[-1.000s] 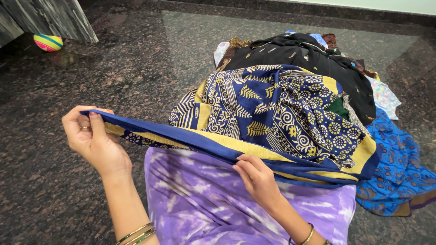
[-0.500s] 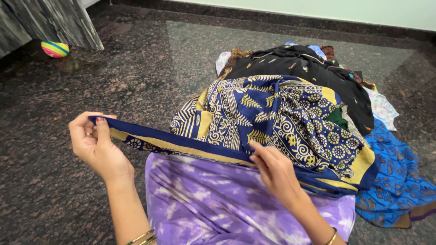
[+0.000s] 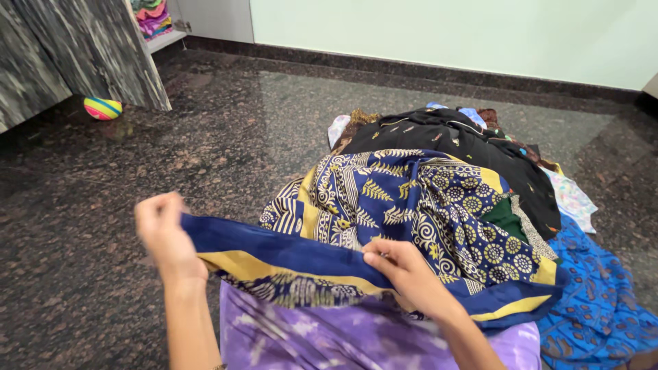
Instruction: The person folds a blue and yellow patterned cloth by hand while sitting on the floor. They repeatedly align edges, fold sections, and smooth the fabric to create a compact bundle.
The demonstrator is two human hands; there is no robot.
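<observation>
Left hand (image 3: pixel 163 236) and right hand (image 3: pixel 404 274) grip the navy, yellow-bordered patterned cloth (image 3: pixel 411 212), stretched taut.

Floor (image 3: pixel 226 144): dark polished speckled granite, glossy, reflecting pale light near the far wall. Wall (image 3: pixel 439 31): plain pale green, with a dark skirting strip (image 3: pixel 411 68) along its base. At upper left, a grey streaked stone panel (image 3: pixel 82 55) stands on the floor, a shelf (image 3: pixel 161 40) with folded coloured cloth behind it and a striped ball (image 3: pixel 103 108) beside its foot.
</observation>
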